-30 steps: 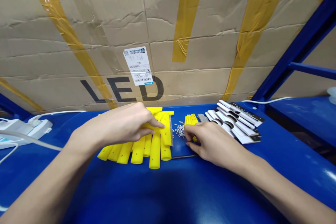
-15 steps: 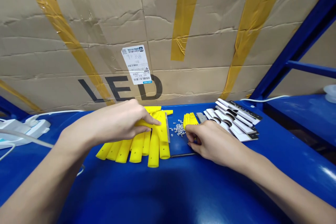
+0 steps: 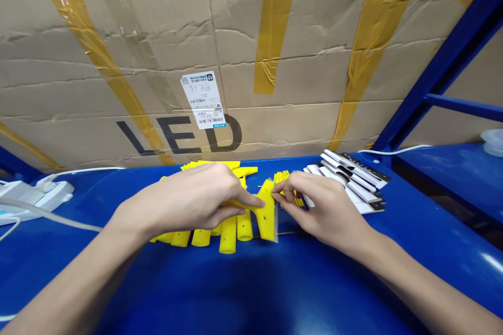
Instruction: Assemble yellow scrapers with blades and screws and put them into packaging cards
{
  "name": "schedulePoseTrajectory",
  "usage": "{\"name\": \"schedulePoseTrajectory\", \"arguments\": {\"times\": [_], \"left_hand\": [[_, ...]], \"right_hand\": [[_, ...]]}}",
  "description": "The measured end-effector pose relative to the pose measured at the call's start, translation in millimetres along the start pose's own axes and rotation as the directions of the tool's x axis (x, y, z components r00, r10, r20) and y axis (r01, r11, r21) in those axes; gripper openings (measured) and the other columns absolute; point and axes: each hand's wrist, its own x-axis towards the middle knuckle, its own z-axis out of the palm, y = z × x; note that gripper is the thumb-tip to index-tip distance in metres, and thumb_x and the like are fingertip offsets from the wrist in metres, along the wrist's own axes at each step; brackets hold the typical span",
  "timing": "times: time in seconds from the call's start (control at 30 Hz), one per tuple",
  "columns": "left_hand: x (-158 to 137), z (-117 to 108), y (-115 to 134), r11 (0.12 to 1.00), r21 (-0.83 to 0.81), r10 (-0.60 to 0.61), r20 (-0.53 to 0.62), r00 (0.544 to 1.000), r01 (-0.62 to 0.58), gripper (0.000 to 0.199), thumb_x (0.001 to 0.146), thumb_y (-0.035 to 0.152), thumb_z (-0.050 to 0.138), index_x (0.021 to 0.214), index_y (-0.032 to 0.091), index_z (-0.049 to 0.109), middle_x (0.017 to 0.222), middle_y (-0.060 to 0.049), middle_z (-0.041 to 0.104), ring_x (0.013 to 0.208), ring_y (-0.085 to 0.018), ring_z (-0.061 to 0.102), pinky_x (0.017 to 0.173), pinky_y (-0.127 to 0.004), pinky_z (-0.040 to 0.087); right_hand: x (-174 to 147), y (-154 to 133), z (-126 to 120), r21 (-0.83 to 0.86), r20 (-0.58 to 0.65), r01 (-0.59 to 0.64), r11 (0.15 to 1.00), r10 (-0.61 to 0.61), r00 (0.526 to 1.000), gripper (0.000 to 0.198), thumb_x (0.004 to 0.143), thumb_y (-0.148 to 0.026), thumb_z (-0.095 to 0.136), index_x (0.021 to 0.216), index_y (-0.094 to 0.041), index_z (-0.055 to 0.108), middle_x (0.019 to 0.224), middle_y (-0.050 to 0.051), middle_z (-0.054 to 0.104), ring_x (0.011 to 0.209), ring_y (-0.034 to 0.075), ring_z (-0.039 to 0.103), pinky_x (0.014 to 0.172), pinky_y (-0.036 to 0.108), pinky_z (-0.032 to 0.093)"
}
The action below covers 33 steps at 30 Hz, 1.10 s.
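My left hand [image 3: 204, 196] is closed around the handle of a yellow plastic scraper [image 3: 267, 214], its index finger pressed along the neck. A thin metal blade edge [image 3: 275, 230] shows along the right side of the scraper's wide head. At the upper part of that head, my right hand [image 3: 314, 199] pinches with thumb and fingertips; whatever lies between them is too small or hidden to name. Beneath my left hand lie several yellow scraper handles [image 3: 228, 235], hollow ends toward me. Small yellow pieces [image 3: 281, 175] lie behind my right fingers.
White card sleeves with dark ends [image 3: 353, 180] are stacked to the right. A dark thin rod [image 3: 288, 233] lies partly hidden on the blue tabletop [image 3: 251, 293]. At the left stands a white power strip [image 3: 35, 199] with cables. A taped cardboard box [image 3: 306, 63] walls off the back.
My left hand has moved right and toward me with the scraper. My right hand has risen from the small-screw pile to the scraper's head. The pile is now mostly covered.
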Motion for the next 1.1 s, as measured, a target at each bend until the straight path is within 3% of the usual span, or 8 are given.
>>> {"name": "schedulePoseTrajectory", "arguments": {"times": [0.1, 0.23, 0.5, 0.8, 1.0, 1.1], "left_hand": [[1.3, -2.2, -0.3, 1.0, -0.006, 0.02, 0.074, 0.997, -0.02, 0.033, 0.095, 0.016, 0.059, 0.124, 0.027, 0.073, 0.099, -0.005, 0.08, 0.079, -0.017, 0.073, 0.069, -0.024, 0.051], [1.3, -3.0, -4.7, 0.998, -0.018, 0.067, 0.046, 0.997, -0.066, 0.035, 0.096, 0.015, 0.057, 0.126, 0.025, 0.072, 0.107, -0.005, 0.079, 0.083, -0.018, 0.074, 0.072, -0.025, 0.051], [-2.1, -3.1, -5.8, 0.998, -0.033, 0.053, 0.061, 0.997, -0.051, 0.034, 0.096, 0.018, 0.059, 0.127, 0.027, 0.071, 0.111, -0.003, 0.079, 0.088, -0.017, 0.074, 0.075, -0.024, 0.051], [-2.9, -4.9, -6.9, 0.999, -0.02, 0.048, 0.033, 0.998, -0.048, 0.034, 0.097, 0.02, 0.06, 0.127, 0.028, 0.07, 0.108, -0.002, 0.079, 0.083, -0.016, 0.073, 0.07, -0.024, 0.05], [-6.3, -7.1, -15.2, 0.999, 0.038, 0.036, 0.009, 0.999, -0.036, 0.035, 0.095, 0.021, 0.061, 0.127, 0.03, 0.07, 0.094, -0.004, 0.08, 0.074, -0.016, 0.073, 0.063, -0.023, 0.049], [-11.0, -10.2, -25.3, 0.991, 0.128, -0.048, -0.005, 0.999, 0.048, 0.032, 0.095, 0.024, 0.062, 0.125, 0.029, 0.072, 0.093, -0.005, 0.08, 0.071, -0.017, 0.071, 0.059, -0.024, 0.047]], "right_hand": [[-2.5, 4.4, 0.2, -0.05, -0.025, 0.085, 0.995, -0.086, 0.996, 0.02, 0.094, -0.012, 0.055, 0.076, -0.021, 0.052, 0.071, 0.002, 0.066, 0.066, 0.015, 0.058, 0.065, 0.029, 0.041], [-5.7, 5.9, 1.4, -0.083, -0.066, 0.168, 0.982, -0.173, 0.983, 0.007, 0.094, -0.014, 0.058, 0.092, -0.018, 0.063, 0.079, 0.005, 0.07, 0.068, 0.017, 0.06, 0.064, 0.031, 0.043], [-4.0, 0.9, -2.1, -0.227, 0.035, 0.273, 0.935, -0.273, 0.961, 0.021, 0.091, -0.008, 0.051, 0.102, -0.017, 0.066, 0.086, 0.009, 0.071, 0.082, 0.023, 0.063, 0.069, 0.034, 0.048], [-2.8, 0.7, -5.8, -0.15, 0.115, 0.214, 0.965, -0.198, 0.973, 0.025, 0.092, -0.006, 0.047, 0.104, -0.015, 0.066, 0.097, 0.013, 0.069, 0.091, 0.026, 0.061, 0.076, 0.039, 0.049], [-1.1, -2.6, -7.5, 0.145, 0.178, -0.073, 0.987, 0.046, 0.983, 0.033, 0.095, -0.007, 0.046, 0.12, -0.025, 0.056, 0.123, 0.006, 0.065, 0.112, 0.021, 0.06, 0.095, 0.038, 0.048], [1.5, -0.5, -4.7, 0.142, 0.13, -0.16, 0.977, 0.142, 0.981, 0.028, 0.095, -0.009, 0.047, 0.116, -0.025, 0.056, 0.122, 0.006, 0.066, 0.112, 0.022, 0.059, 0.096, 0.039, 0.046]]}}
